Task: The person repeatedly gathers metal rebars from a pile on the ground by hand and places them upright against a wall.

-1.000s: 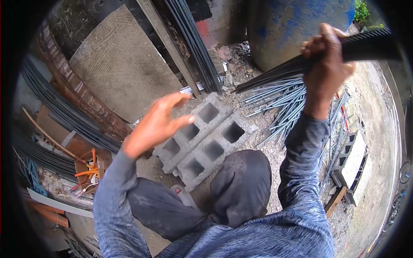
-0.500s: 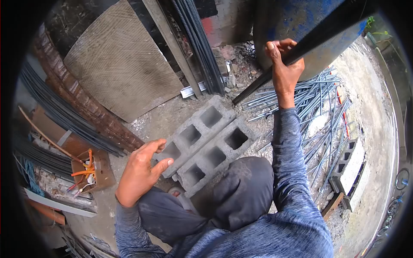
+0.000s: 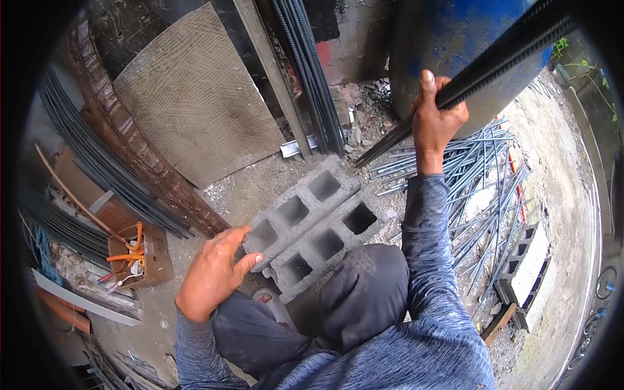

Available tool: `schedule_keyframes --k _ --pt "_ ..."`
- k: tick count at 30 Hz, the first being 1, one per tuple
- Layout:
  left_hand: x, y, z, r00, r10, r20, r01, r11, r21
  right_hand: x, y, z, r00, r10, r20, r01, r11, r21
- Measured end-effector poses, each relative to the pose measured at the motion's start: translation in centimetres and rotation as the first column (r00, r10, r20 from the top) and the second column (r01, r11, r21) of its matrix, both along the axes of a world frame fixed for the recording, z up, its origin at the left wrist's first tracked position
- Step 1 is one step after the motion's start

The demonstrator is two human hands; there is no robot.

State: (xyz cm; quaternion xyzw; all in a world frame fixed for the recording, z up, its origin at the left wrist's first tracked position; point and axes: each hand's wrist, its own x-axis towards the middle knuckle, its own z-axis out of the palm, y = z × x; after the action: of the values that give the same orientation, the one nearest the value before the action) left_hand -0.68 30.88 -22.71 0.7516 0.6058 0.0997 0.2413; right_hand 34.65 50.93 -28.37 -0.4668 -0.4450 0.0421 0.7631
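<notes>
My right hand (image 3: 439, 127) is wrapped round a bundle of dark ribbed rebar (image 3: 504, 62), thumb pointing up. The bundle slants from the upper right down to the ground, its lower ends just beyond the concrete blocks. My left hand (image 3: 211, 273) holds nothing; its thumb and fingers are apart, near the left end of the blocks. Two hollow concrete blocks, a far one (image 3: 309, 197) and a near one (image 3: 311, 256), lie side by side before my knees, their openings facing up.
Cut steel rods (image 3: 468, 169) lie scattered at right, beside a stained blue drum (image 3: 442, 52). More rebar (image 3: 305, 71) leans at the back near a textured board (image 3: 201, 97). A cardboard box (image 3: 156, 257) with orange tubing stands left; another block (image 3: 530, 260) lies right.
The rebar bundle has shifted slightly in view, and its separate bars show more clearly. My right thumb now points higher. My left hand has stayed nearly in place, open.
</notes>
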Motion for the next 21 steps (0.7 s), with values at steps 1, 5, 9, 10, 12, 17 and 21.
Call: schedule_keyframes --k 1,5,9,10,12,17,21 --pt "-0.2 -0.1 -0.1 1.000 0.006 0.006 -0.006 1.000 -0.001 -0.3 0.3 1.0 1.000 0.016 0.010 -0.016 1.000 0.000" --pt "-0.9 0.5 -0.7 0.999 0.033 0.016 -0.033 0.999 0.014 -0.7 3.0 2.5 0.994 0.073 0.084 -0.076 0.996 0.040" --pt "-1.0 1.0 -1.0 0.998 0.064 0.007 -0.064 0.998 -0.025 -2.4 6.1 2.3 0.989 0.138 0.043 -0.140 0.989 0.038" --pt "-1.0 1.3 -1.0 0.998 0.066 0.015 -0.066 0.997 -0.028 -2.6 6.8 2.0 0.987 0.159 0.039 -0.160 0.987 0.025" --pt "-1.1 1.7 -1.1 0.997 0.074 0.031 -0.073 0.997 -0.038 -3.5 8.9 -0.1 0.976 0.218 0.027 -0.218 0.976 -0.002" --pt "-1.7 2.7 -1.8 0.998 0.062 0.020 -0.061 0.995 -0.079 -4.7 13.2 1.1 0.946 0.299 0.125 -0.286 0.952 -0.113" --pt "-2.0 2.7 -2.3 0.998 -0.003 0.063 0.006 0.999 -0.047 -6.1 16.2 1.7 0.917 0.358 0.176 -0.333 0.930 -0.157"
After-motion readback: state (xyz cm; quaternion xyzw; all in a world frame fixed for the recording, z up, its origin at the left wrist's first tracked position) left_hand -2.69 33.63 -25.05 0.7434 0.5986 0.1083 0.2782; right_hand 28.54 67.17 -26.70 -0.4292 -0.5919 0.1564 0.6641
